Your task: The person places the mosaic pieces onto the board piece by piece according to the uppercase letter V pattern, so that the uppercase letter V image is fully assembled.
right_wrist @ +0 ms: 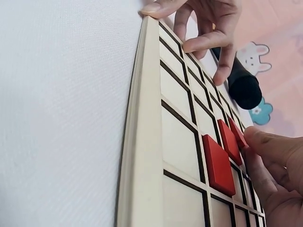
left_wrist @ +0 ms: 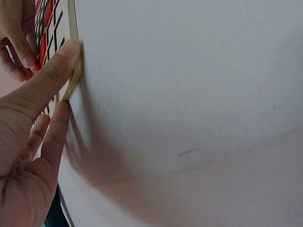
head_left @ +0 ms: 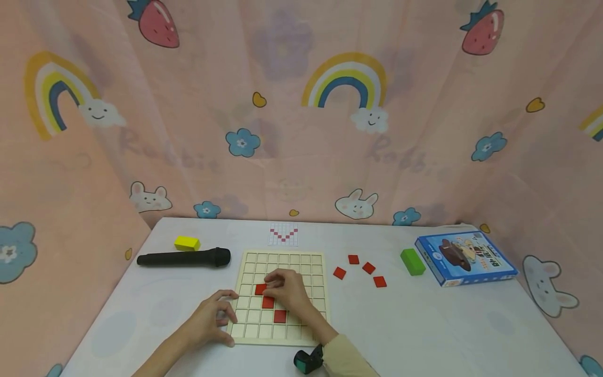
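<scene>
A pale wooden grid board point(head_left: 252, 331) lies on the table, with three red square tiles on it in a slanting row. My left hand point(head_left: 207, 319) holds the board at its near-left corner, thumb and fingertips along the edge, as the left wrist view also shows. Over the board, my right hand point(head_left: 289, 293) pinches the farthest red tile point(head_left: 260, 289) between thumb and finger. Nearer me lie the second red tile point(head_left: 268, 302) and the third red tile point(right_wrist: 218, 165). The right hand's other fingers are partly hidden in the right wrist view.
Several loose red tiles point(head_left: 369, 267) lie right of the board. Beyond its far edge is a pattern card point(head_left: 283, 234) with a red V. A black microphone point(head_left: 183, 258) and yellow block point(head_left: 187, 243) are at left; a green block point(head_left: 412, 262) and blue box point(head_left: 466, 258) at right.
</scene>
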The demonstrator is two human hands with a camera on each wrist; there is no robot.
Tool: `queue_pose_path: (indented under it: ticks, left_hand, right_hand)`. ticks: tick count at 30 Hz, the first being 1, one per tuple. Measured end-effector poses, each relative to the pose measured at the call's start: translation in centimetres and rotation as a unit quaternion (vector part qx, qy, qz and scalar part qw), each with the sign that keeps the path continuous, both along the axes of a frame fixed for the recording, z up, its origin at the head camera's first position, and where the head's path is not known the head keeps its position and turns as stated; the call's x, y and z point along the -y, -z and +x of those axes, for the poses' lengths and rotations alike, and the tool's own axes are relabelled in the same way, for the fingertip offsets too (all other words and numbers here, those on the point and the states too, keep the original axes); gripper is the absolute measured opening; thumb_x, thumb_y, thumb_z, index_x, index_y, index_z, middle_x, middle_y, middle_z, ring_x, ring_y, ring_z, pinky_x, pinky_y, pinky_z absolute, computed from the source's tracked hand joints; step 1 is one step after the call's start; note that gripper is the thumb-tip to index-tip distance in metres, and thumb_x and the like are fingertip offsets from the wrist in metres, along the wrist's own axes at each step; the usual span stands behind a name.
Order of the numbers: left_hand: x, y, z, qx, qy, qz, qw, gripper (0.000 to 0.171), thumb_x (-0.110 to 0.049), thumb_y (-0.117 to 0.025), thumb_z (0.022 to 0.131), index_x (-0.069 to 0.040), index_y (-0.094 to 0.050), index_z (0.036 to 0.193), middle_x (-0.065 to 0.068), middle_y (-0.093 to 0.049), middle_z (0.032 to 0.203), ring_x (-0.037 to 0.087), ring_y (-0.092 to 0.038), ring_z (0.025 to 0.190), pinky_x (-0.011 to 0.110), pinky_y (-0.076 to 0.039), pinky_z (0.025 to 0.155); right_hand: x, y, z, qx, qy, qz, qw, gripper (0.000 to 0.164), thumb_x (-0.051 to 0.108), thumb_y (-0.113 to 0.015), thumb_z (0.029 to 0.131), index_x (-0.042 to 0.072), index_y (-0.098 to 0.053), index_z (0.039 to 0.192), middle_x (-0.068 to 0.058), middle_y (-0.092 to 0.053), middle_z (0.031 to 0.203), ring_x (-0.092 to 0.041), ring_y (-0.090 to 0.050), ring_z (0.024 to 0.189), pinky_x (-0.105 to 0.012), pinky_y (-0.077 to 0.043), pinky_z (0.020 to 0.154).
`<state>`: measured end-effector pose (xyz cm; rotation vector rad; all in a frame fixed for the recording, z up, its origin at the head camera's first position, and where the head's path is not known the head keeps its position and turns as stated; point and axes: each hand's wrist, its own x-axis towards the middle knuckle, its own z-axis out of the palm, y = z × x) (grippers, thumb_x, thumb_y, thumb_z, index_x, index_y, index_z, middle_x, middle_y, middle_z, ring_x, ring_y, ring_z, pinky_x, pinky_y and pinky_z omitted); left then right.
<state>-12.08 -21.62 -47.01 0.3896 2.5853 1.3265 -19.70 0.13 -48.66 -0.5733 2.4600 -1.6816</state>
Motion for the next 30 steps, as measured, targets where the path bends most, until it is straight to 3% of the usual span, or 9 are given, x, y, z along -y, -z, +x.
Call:
queue_pose_path:
  ticks: [9, 18, 30]
  left_hand:
    - [0.1, 0.1, -0.1, -0.005, 0.009, -0.001, 0.9999, 0.037, -0.003, -0.090, 0.052, -0.008, -0.063, 0.077, 0.021, -0.045, 0.131, 0.048, -0.047, 0.116, 0.026, -0.058, 0.082]
    - [0.0, 0.1, 0.0, -0.003, 0.003, -0.005, 1.0000, 0.038, -0.003, -0.091, 0.051, -0.008, -0.063, 0.076, 0.020, -0.046, 0.130, 0.047, -0.048, 0.115, 0.024, -0.058, 0.081]
    - [-0.1, 0.2, -0.1, -0.002, -0.007, -0.012, 0.9999, 0.039, -0.002, -0.091, 0.049, -0.008, -0.063, 0.075, 0.019, -0.046, 0.130, 0.044, -0.049, 0.114, 0.024, -0.058, 0.081]
  right_hand:
    - [0.4, 0.5, -0.1, -0.016, -0.020, -0.029, 0.999, 0.020, -0.005, -0.076, 0.075, -0.006, -0.068, 0.093, -0.015, -0.070, 0.088, -0.022, -0.070, 0.077, -0.018, -0.058, 0.069]
    - [0.6, 0.1, -0.1, 0.004, -0.008, -0.029, 1.000, 0.019, -0.003, -0.076, 0.076, -0.004, -0.068, 0.093, -0.012, -0.071, 0.087, -0.019, -0.070, 0.077, -0.018, -0.057, 0.067]
    - [-2.8, 0.0, -0.4, 0.011, 0.022, -0.043, 0.999, 0.021, 0.001, -0.076, 0.078, -0.003, -0.068, 0.097, -0.013, -0.070, 0.092, -0.021, -0.069, 0.081, -0.021, -0.059, 0.071]
